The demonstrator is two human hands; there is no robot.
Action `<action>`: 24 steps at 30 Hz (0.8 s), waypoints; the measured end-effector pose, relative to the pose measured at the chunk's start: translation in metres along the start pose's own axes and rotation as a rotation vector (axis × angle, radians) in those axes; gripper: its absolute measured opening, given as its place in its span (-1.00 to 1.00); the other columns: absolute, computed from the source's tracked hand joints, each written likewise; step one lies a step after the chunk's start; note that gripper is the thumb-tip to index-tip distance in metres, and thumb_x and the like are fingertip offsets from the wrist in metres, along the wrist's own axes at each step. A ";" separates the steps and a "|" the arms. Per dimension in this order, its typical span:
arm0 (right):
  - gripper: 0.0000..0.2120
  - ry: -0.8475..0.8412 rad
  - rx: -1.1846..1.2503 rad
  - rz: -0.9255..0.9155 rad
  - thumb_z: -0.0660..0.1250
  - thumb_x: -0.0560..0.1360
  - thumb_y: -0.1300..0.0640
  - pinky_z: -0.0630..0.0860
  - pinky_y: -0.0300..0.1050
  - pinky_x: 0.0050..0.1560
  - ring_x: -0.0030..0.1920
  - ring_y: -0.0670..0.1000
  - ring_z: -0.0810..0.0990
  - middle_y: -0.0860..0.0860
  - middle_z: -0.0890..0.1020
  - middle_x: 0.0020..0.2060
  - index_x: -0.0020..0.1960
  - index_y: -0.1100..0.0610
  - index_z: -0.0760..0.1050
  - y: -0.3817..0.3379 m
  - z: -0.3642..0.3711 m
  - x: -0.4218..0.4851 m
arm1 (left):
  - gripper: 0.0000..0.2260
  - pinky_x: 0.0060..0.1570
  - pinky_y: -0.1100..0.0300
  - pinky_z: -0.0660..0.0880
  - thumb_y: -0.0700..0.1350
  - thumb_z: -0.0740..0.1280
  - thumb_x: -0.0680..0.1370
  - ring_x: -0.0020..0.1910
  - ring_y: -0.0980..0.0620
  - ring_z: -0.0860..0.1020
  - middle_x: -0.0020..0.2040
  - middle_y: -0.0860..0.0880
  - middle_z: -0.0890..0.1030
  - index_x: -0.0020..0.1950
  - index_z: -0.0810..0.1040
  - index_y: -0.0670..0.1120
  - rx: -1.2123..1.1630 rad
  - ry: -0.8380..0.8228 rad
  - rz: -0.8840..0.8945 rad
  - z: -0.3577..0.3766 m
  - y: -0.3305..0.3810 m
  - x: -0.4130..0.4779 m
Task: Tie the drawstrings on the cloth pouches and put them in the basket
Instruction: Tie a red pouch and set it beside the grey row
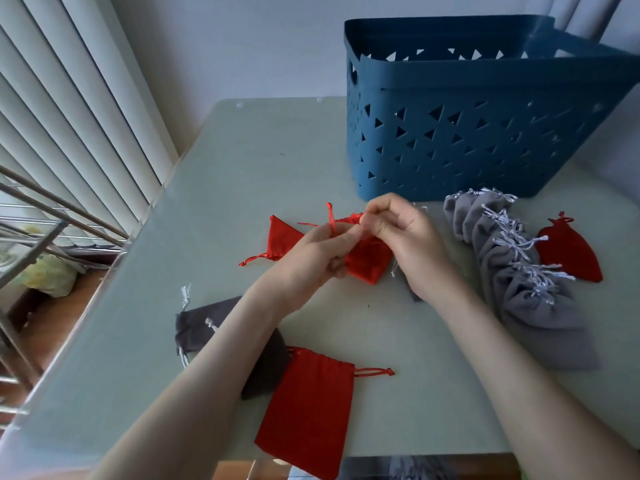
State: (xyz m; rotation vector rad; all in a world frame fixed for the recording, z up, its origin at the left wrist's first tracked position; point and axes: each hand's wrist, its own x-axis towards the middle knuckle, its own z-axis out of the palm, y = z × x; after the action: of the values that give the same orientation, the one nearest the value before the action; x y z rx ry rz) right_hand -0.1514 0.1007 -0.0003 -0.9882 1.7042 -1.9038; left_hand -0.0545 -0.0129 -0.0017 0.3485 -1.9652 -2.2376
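Pinching the red drawstring [330,216] of a red pouch [367,261], the left hand [311,258] and right hand [405,237] both have their fingers curled tight on the cord, holding the pouch over the middle of the table [242,161]. The blue basket [450,140] stands behind them to the right. A row of gathered grey pouches [519,271] lies in front of the basket, and a flat red pouch [308,410] lies near the front edge.

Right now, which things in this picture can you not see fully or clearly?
Head view only.
- Basket inside: hidden by its near wall.
- Held pouch, whether tied: fingers of the left hand and right hand cover its neck.
- Dark pouch: partly under the left forearm.
- Grey cloth by the right wrist: mostly covered by it.
- Grey thing at the bottom edge: cut off, blurred.
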 end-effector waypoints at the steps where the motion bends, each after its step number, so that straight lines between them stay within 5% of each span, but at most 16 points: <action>1: -0.90 -0.002 -0.055 -0.023 0.36 0.49 0.24 0.39 -0.39 -0.19 -0.29 -0.19 0.51 -0.08 0.57 -0.36 -0.16 0.09 0.49 0.001 0.002 0.000 | -0.73 -0.38 0.30 0.28 0.05 0.24 0.53 -0.39 0.14 0.23 -0.35 0.06 0.26 -0.07 0.40 -0.18 0.136 -0.008 0.045 0.003 -0.001 0.000; 5: -0.89 0.039 -0.327 -0.127 0.38 0.36 0.08 0.34 -0.39 -0.08 -0.16 -0.21 0.45 -0.23 0.50 -0.30 -0.27 -0.12 0.51 0.009 0.009 0.001 | -0.49 -0.12 0.21 0.47 0.29 0.17 0.52 -0.17 0.11 0.55 -0.17 0.01 0.61 0.02 0.49 -0.18 0.511 0.044 0.197 0.014 -0.008 -0.003; 7: -0.88 0.031 -0.336 -0.174 0.37 0.38 0.10 0.33 -0.38 -0.05 -0.13 -0.19 0.47 -0.22 0.53 -0.29 -0.23 -0.14 0.52 0.010 0.010 0.001 | -0.58 -0.01 0.14 0.43 0.21 0.13 0.57 -0.05 0.02 0.56 -0.05 0.06 0.60 0.05 0.50 -0.13 0.539 0.110 0.173 0.015 -0.009 -0.003; 8: -0.87 0.016 -0.336 -0.199 0.36 0.41 0.10 0.35 -0.35 -0.03 -0.10 -0.14 0.50 -0.17 0.57 -0.29 -0.18 -0.14 0.53 0.010 0.010 0.000 | -0.61 -0.06 0.10 0.42 0.20 0.09 0.57 -0.17 0.01 0.55 0.01 0.17 0.50 -0.02 0.51 -0.09 0.500 0.126 0.161 0.015 -0.010 -0.004; 9: -0.86 -0.001 -0.326 -0.215 0.35 0.45 0.12 0.39 -0.29 0.00 -0.08 -0.07 0.53 -0.12 0.61 -0.30 -0.10 -0.13 0.54 0.009 0.010 0.000 | -0.63 -0.17 0.10 0.38 0.23 0.06 0.53 -0.33 0.05 0.48 -0.35 0.15 0.50 -0.15 0.45 -0.03 0.445 0.124 0.156 0.015 -0.010 -0.004; 10: -0.82 -0.021 -0.310 -0.221 0.34 0.48 0.15 0.43 -0.23 0.01 -0.09 0.00 0.56 -0.07 0.62 -0.31 -0.02 -0.13 0.53 0.008 0.010 0.000 | -0.63 -0.26 0.13 0.32 0.27 0.05 0.49 -0.43 0.11 0.36 -0.43 0.17 0.25 -0.25 0.36 0.00 0.406 0.124 0.160 0.015 -0.010 -0.004; 15: -0.66 -0.083 -0.358 -0.193 0.31 0.53 0.20 0.43 -0.27 0.03 -0.13 -0.04 0.54 -0.02 0.55 -0.30 0.24 -0.11 0.45 0.006 0.006 0.000 | -0.62 -0.39 0.24 0.19 0.03 0.04 0.66 -0.48 0.16 0.23 -0.48 0.14 0.28 -0.32 0.28 -0.08 0.292 0.151 0.153 0.015 -0.008 -0.005; 20: -0.80 -0.107 -0.450 -0.173 0.41 0.46 0.22 0.35 -0.40 -0.04 -0.14 -0.20 0.51 -0.03 0.56 -0.27 0.02 -0.01 0.56 0.003 0.005 -0.002 | -0.54 -0.37 0.20 0.19 -0.09 0.00 0.66 -0.54 0.17 0.26 -0.57 0.09 0.32 -0.46 0.27 -0.09 0.350 0.189 0.150 0.010 -0.008 -0.003; 24: -0.88 -0.150 -0.279 -0.121 0.39 0.48 0.27 0.48 -0.23 -0.15 -0.29 0.04 0.65 0.10 0.63 -0.29 -0.01 0.13 0.53 -0.003 0.006 -0.003 | -0.54 -0.30 0.17 0.26 0.00 0.01 0.60 -0.47 0.12 0.34 -0.49 0.02 0.42 -0.45 0.36 -0.15 0.395 0.204 0.154 0.010 -0.007 -0.004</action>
State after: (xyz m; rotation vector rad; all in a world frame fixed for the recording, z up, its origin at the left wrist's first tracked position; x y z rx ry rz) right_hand -0.1446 0.0994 0.0014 -1.3303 1.8913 -1.6414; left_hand -0.0533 -0.0015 -0.0071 0.4320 -2.2250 -1.6446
